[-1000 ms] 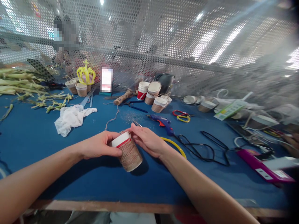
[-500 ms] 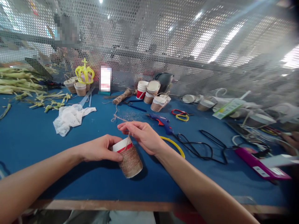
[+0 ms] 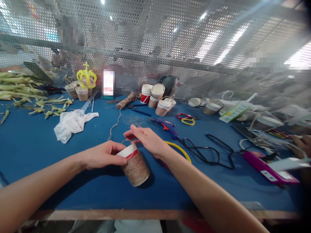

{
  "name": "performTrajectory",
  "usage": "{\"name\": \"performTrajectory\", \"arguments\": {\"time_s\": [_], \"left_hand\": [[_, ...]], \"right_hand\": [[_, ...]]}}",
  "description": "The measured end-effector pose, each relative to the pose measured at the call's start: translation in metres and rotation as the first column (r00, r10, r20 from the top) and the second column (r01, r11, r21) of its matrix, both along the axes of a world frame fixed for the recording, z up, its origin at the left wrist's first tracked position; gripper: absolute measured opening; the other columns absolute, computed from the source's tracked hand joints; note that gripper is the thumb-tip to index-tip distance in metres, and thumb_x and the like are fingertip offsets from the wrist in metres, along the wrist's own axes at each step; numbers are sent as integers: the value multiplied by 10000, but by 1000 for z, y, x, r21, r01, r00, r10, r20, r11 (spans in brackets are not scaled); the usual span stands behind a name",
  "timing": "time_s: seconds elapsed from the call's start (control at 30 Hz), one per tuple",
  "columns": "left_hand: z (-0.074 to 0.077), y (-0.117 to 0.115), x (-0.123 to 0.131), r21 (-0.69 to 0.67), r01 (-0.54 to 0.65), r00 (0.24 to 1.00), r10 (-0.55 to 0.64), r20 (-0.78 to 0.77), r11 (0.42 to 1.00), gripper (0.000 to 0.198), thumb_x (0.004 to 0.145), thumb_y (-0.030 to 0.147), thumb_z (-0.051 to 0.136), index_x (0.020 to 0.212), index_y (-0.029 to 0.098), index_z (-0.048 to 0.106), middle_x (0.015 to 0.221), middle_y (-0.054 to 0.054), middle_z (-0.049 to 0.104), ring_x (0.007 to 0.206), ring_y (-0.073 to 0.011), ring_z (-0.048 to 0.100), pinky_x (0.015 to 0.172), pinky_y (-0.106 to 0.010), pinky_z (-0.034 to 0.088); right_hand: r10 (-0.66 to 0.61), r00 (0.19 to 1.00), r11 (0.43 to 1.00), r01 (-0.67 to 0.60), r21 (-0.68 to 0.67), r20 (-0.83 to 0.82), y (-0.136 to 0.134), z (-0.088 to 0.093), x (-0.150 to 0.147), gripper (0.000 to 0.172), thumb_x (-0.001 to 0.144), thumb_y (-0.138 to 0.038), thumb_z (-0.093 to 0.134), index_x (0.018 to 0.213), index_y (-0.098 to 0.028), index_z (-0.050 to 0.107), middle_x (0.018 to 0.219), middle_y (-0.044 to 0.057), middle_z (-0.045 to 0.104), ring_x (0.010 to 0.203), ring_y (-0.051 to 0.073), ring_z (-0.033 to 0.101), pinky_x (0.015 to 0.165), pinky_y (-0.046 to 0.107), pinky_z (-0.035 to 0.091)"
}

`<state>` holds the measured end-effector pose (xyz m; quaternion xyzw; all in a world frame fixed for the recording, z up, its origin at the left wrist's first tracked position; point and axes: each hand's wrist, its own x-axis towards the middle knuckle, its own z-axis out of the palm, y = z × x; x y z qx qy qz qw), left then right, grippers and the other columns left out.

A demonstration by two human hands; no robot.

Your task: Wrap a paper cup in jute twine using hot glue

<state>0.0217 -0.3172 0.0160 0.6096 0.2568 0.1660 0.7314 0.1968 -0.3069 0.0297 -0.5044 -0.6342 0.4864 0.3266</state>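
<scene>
My left hand (image 3: 103, 156) is closed around a paper cup (image 3: 136, 169), thumb on its near side and fingers on the far side. The cup leans, its rim towards the upper left. Brown twine is wound round most of it, leaving a white and red band bare near the rim. A loose strand of twine (image 3: 114, 126) runs from the twine spool (image 3: 126, 100) down behind my left hand and loops by the rim. Just beyond the rim, my right hand (image 3: 148, 139) has its thumb raised and fingers loosely stretched; its fingertips are partly hidden.
A blue glue gun (image 3: 167, 127) and red-and-yellow scissors (image 3: 187, 119) lie beyond my right hand. Crumpled white cloth (image 3: 70, 125) is at left. Twine-wrapped cups (image 3: 163, 107) stand at the back. A purple power strip (image 3: 267, 168) and black cable (image 3: 213, 157) lie right, near another person's hand (image 3: 302, 145).
The twine strand has moved from my right fingers to the left, now passing behind my left hand. My right thumb has lifted away from the fingers. The cup stays in my left hand.
</scene>
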Motion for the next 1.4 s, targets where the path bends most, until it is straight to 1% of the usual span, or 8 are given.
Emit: {"name": "performTrajectory", "arguments": {"time_s": [0.2,0.3,0.47,0.73,0.93,1.1,1.27,1.4], "left_hand": [[1,0,-2,-6,-40,999,40,-1,999,284,706,295,659,928,116,656,870,-52,668,773,-156,580,768,-274,431],[2,1,-3,10,-100,995,101,-20,995,275,692,280,665,922,130,657,891,-47,675,807,-164,583,798,-284,426],[3,2,-5,5,-160,987,160,-21,987,366,682,283,676,1023,163,620,965,-47,674,868,-182,590,829,-310,424],[2,5,-5,38,-183,982,184,-48,982,310,656,214,677,956,144,643,884,-32,688,827,-171,593,822,-297,419],[3,7,-5,96,-196,978,201,-47,976,347,677,210,643,1018,153,620,920,-26,676,876,-174,574,847,-293,404],[-1,10,-6,165,-191,975,206,-79,968,301,703,214,627,994,140,610,893,-19,655,812,-152,558,791,-264,405],[-5,12,-6,217,-162,984,174,-42,963,265,725,263,620,956,134,612,890,-27,646,797,-155,557,783,-265,406],[-1,15,-8,227,-158,983,176,-59,961,291,710,256,626,972,129,606,890,-32,647,811,-168,563,794,-279,407]], "right_hand": [[-286,956,913,249,323,71,19,28,54,338,852,-402,447,874,-117,627,904,102,666,772,146,621,625,238,497],[-485,822,826,317,467,300,29,40,83,399,893,-394,336,866,-110,616,869,101,666,744,144,622,616,229,483],[-382,626,915,150,375,680,21,34,99,225,743,-371,584,695,-161,651,693,44,681,647,172,616,599,244,433],[-382,375,905,337,259,845,36,8,120,146,773,-230,600,821,-97,634,903,153,646,908,245,601,769,323,439],[-415,460,880,424,216,785,44,-9,124,258,828,-260,552,1043,-116,555,1013,96,601,899,194,592,763,348,479],[-477,697,878,400,261,536,28,13,104,382,774,-149,530,1143,-90,452,927,101,654,789,173,639,649,251,490],[-286,929,956,260,133,236,-4,39,72,184,772,-303,545,821,-127,566,695,50,658,581,120,618,559,234,506],[-134,990,981,126,148,48,-28,39,53,182,755,-304,572,802,-131,605,622,25,635,492,98,574,476,216,465]]}}
